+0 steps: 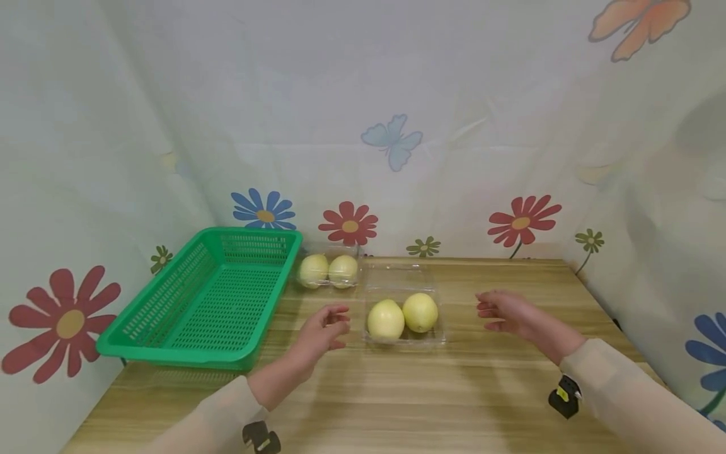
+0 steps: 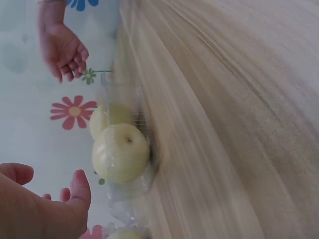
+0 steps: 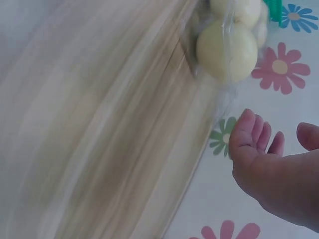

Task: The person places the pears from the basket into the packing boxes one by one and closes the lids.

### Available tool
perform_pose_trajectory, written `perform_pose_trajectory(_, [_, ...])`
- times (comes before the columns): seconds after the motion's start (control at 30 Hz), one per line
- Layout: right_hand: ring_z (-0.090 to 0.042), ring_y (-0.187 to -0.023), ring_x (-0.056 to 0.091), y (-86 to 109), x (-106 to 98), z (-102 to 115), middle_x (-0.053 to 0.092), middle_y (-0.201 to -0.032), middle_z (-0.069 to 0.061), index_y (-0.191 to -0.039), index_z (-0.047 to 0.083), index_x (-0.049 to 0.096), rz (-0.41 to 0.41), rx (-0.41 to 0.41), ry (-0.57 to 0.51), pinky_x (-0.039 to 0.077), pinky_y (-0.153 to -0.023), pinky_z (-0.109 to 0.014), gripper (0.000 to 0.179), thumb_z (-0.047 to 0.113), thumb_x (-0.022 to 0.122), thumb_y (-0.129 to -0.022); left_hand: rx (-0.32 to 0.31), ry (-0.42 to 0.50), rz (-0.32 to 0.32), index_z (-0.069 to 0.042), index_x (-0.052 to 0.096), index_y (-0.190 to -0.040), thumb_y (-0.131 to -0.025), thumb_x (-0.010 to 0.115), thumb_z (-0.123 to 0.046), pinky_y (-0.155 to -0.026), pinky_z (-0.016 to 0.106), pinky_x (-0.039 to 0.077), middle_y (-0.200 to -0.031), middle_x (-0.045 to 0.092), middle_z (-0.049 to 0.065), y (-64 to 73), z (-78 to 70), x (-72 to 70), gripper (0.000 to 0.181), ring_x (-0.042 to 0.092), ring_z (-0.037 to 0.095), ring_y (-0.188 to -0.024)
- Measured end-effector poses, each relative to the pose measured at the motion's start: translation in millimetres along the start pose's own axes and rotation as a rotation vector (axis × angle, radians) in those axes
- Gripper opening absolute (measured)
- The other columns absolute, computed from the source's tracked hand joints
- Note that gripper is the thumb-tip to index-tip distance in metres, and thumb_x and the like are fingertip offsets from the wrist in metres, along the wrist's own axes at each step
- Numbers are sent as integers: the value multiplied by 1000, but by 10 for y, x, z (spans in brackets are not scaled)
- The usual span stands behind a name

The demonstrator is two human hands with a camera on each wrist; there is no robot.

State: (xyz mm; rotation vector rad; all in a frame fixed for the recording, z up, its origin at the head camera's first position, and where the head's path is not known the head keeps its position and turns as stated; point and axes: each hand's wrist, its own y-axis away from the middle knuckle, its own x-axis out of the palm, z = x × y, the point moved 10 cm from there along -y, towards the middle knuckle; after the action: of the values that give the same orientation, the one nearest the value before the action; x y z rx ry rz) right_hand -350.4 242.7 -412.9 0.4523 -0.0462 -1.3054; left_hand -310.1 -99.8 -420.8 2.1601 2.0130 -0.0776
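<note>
Two round pale-yellow fruits (image 1: pixel 386 320) sit side by side in a clear plastic clamshell box (image 1: pixel 433 337). Its lid (image 1: pixel 397 275) lies folded back, away from me. My left hand (image 1: pixel 319 334) hovers just left of this box, fingers loosely bent and holding nothing. On the other side, farther off, my right hand (image 1: pixel 507 310) is held over the table with its fingers relaxed and no object in it. In the left wrist view one fruit (image 2: pixel 121 153) partly hides the other. The right wrist view shows the hand (image 3: pixel 264 164) apart from the box.
A green plastic basket (image 1: pixel 258 328) with perforated walls stands on the left of the wooden table (image 1: pixel 363 397). Between it and the open box, toward the back, is another clear box (image 1: pixel 326 285) holding two similar fruits. A flower-printed curtain (image 1: pixel 454 164) surrounds the table.
</note>
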Motion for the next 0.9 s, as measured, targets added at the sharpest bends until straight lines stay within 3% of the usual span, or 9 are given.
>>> perform_pose_trajectory(0.17, [-9, -92, 58, -104, -129, 9, 56, -105, -1, -130, -8, 48, -26, 17, 118, 58, -86, -30, 42, 28, 44, -110, -60, 82, 54, 9, 43, -147, -100, 52, -8, -99, 48, 58, -143, 50, 35, -13, 89, 10, 50, 57, 49, -129])
perform_pose_trajectory(0.27, [-13, -99, 59, -164, -201, 17, 56, -115, -8, -137, -11, 43, -27, 13, 160, 57, -90, -32, 48, 29, 42, -110, -94, 125, 64, 10, 39, -150, -101, 52, -8, -102, 48, 57, -147, 46, 38, -39, 150, 23, 53, 53, 51, -134])
perform_pose_trajectory(0.4, [-34, -121, 59, -249, -228, 26, 50, -138, -30, -148, -15, 32, -23, -2, 193, 55, -103, -42, 59, 31, 39, -111, -128, 174, 54, 11, 40, -150, -103, 52, -7, -101, 44, 58, -148, 47, 37, -83, 244, 21, 52, 56, 48, -133])
perform_pose_trajectory(0.53, [-47, -141, 46, -339, -175, 13, 35, -155, -38, -154, -15, 25, -25, -13, 192, 49, -113, -50, 64, 32, 37, -112, -153, 214, 60, 13, 42, -148, -103, 53, -6, -103, 45, 57, -147, 49, 37, -144, 362, 46, 50, 58, 46, -132])
perform_pose_trajectory(0.77, [-47, -144, 43, -528, -35, -16, 33, -158, -38, -154, -15, 26, -59, -26, 135, 44, -117, -53, 63, 30, 38, -111, -204, 275, 90, 14, 41, -147, -102, 53, -3, -112, 53, 50, -144, 52, 36, -230, 506, 152, 49, 55, 48, -134])
perform_pose_trajectory(0.9, [-47, -144, 43, -654, 78, -54, 32, -157, -39, -154, -15, 26, -41, -34, 90, 40, -120, -56, 61, 27, 37, -111, -224, 288, 97, 15, 43, -144, -102, 55, -2, -109, 49, 53, -137, 59, 34, -239, 551, 195, 47, 67, 39, -119])
